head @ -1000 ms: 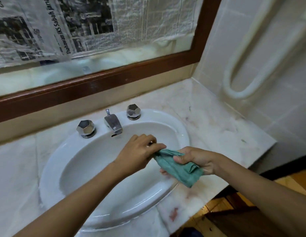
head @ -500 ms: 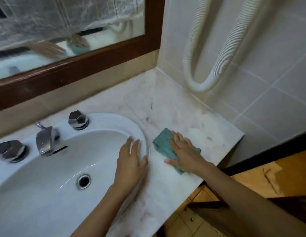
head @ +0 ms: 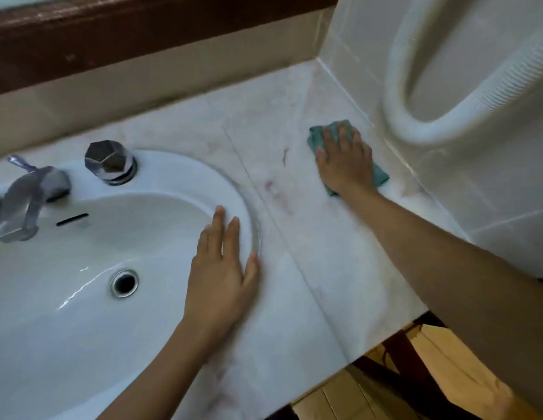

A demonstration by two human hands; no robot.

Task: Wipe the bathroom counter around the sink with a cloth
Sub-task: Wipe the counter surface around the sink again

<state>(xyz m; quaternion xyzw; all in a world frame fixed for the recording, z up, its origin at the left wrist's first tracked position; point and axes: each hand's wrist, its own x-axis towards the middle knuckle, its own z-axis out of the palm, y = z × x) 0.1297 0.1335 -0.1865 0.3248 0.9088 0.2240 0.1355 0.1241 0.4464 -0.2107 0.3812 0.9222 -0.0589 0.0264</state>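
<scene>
Counter (head: 325,253): pale veined marble, smooth, faint reddish smears right of the sink (head: 82,298). Glossy white oval basin, faceted chrome knob (head: 109,162) on its back rim. Cloth (head: 317,137) now well right of the sink, up near the tiled wall, no longer just beside the rim. Wiping stroke under way, far corner being covered. Teal, soft, crumpled flat. Right hand (head: 344,160) spread, pressing it down. Left hand (head: 221,274) flat, fingers together, bracing on the sink's right rim as before.
</scene>
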